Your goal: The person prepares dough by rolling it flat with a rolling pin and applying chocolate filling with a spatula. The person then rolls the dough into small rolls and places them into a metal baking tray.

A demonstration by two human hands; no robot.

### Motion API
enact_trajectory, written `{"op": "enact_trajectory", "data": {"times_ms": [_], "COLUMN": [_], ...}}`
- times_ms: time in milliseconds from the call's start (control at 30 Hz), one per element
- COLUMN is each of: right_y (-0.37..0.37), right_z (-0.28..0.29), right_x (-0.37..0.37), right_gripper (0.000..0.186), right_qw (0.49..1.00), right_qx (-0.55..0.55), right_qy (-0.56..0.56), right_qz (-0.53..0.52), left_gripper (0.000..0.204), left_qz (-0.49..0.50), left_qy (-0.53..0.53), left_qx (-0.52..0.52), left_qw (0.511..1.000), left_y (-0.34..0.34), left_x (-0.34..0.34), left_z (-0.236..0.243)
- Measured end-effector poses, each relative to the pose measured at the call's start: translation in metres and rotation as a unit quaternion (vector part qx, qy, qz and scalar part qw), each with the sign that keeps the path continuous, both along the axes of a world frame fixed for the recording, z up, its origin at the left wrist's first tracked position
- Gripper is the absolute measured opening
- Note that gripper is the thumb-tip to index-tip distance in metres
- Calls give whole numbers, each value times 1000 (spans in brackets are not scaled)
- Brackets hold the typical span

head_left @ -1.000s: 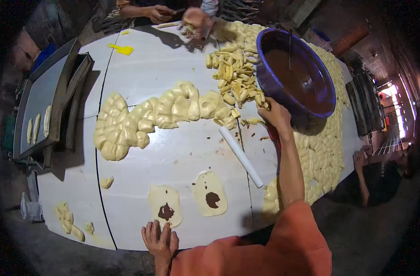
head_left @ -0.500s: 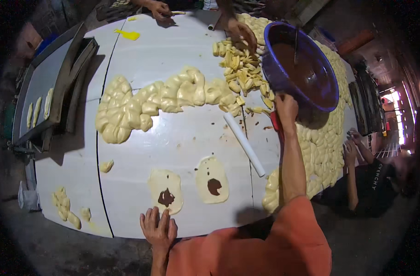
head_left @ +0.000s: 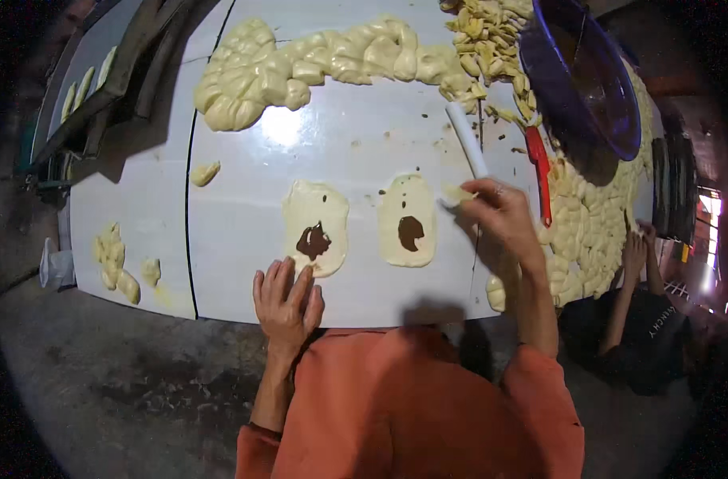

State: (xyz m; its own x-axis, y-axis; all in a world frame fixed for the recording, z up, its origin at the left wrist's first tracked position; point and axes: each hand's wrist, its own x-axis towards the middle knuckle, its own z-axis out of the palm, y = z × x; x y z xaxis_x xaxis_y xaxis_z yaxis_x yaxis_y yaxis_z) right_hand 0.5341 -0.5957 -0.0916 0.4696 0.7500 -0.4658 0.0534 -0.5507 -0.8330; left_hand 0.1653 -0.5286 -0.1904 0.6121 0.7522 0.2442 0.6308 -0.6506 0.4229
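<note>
My right hand (head_left: 503, 215) is closed in a pinch on a pale yellow piece of banana (head_left: 457, 194), held just right of a flattened dough oval (head_left: 392, 243). That oval carries a dark brown chocolate-like smear (head_left: 410, 233). To its left lies a second dough oval (head_left: 332, 207) with a similar brown smear (head_left: 312, 241). My left hand (head_left: 286, 303) lies with fingers spread at the near edge of this left oval, holding nothing. A white rolling rod (head_left: 463, 136) rests beyond my right hand, and a red flat tool (head_left: 538, 168) lies to its right.
Cut banana pieces (head_left: 491, 48) are heaped at the far right beside a blue basin (head_left: 631, 136) of brown filling. Dough lumps (head_left: 300, 64) spread across the far side; more dough (head_left: 579, 215) covers the right. Metal trays (head_left: 112, 88) stand left. Another person's hands (head_left: 637, 247) touch the right-hand dough.
My right hand has come back from the banana heap toward the right dough oval with a banana piece, leaving the red tool behind. My left hand stays by the left oval. The view has shifted.
</note>
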Motion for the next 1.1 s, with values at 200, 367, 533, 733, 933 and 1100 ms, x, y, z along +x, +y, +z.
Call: {"op": "enact_trajectory", "data": {"times_ms": [200,367,533,733,933,1100], "right_y": [-11,-25,-31,-54,-59,-49], "right_z": [-34,-47,-42,-44,-67,-65], "right_x": [-45,-51,-49,-45,-52,-42], "right_gripper": [17,16,19,21,16,15], "right_qw": [951,942,944,919,927,993], "right_qx": [72,79,99,72,155,-7], "right_qy": [-200,-243,-213,-287,-274,-97], "right_qz": [226,219,231,261,205,72], "left_gripper": [45,38,33,21,15,16], "left_qz": [0,-51,-149,-229,-252,-116], "left_qy": [-29,-34,-43,-29,-40,-94], "left_qx": [6,-2,-34,-52,-66,-72], "left_qw": [1000,998,987,972,965,986], "left_y": [0,-7,-7,9,14,27], "left_x": [0,29,81,107,119,130], "left_z": [-3,10,20,18,20,15]}}
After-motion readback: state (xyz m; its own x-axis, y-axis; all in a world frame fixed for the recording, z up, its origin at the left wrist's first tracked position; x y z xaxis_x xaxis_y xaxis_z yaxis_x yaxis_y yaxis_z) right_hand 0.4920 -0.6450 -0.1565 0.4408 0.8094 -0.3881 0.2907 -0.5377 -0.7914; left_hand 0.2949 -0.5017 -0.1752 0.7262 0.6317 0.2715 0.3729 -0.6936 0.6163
